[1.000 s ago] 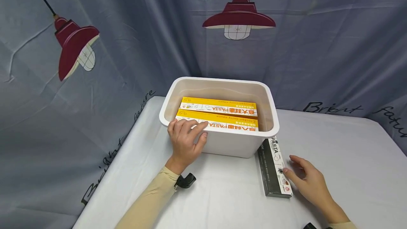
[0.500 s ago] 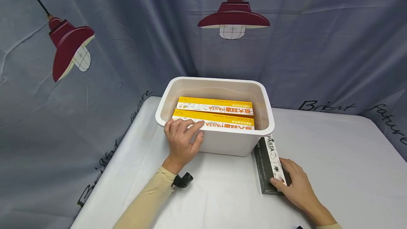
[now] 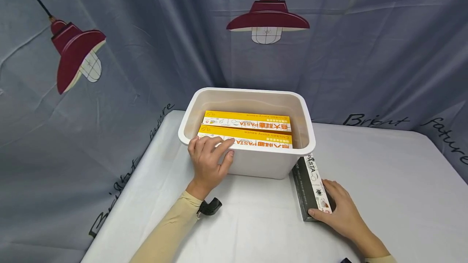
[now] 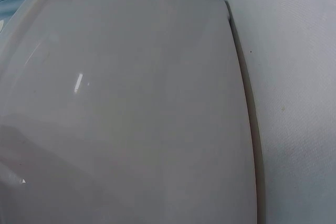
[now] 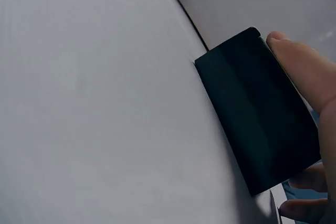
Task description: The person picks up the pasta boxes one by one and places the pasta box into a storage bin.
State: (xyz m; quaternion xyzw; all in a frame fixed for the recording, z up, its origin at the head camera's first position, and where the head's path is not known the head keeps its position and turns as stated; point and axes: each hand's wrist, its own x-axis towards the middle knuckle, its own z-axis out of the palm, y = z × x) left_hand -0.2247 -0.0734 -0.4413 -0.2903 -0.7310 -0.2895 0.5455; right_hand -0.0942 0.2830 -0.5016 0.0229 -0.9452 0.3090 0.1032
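A white plastic bin (image 3: 256, 164) stands on the table, with two yellow-and-white pasta boxes (image 3: 247, 120) side by side inside it. My left hand (image 3: 209, 165) grips the bin's near rim toward the left, fingers hooked over the edge and thumb outside. To the bin's right front lies a black-and-white pasta box (image 3: 306, 190), its far end tucked beside the bin's corner. My right hand (image 3: 340, 210) grips this box near its closer end, thumb on the left and fingers along the right. The right wrist view shows the box's dark end (image 5: 257, 114) between thumb and fingers.
A white cloth (image 3: 387, 173) covers the table. Behind it hangs a grey-blue curtain (image 3: 340, 52) printed with red lamps and lettering. In the left wrist view the bin's smooth outer wall (image 4: 142, 103) fills most of the picture; the left hand is out of sight there.
My right hand has moved left from beside the black-and-white pasta box and taken hold of its near end. My left hand keeps its place on the rim. The head view has shifted slightly.
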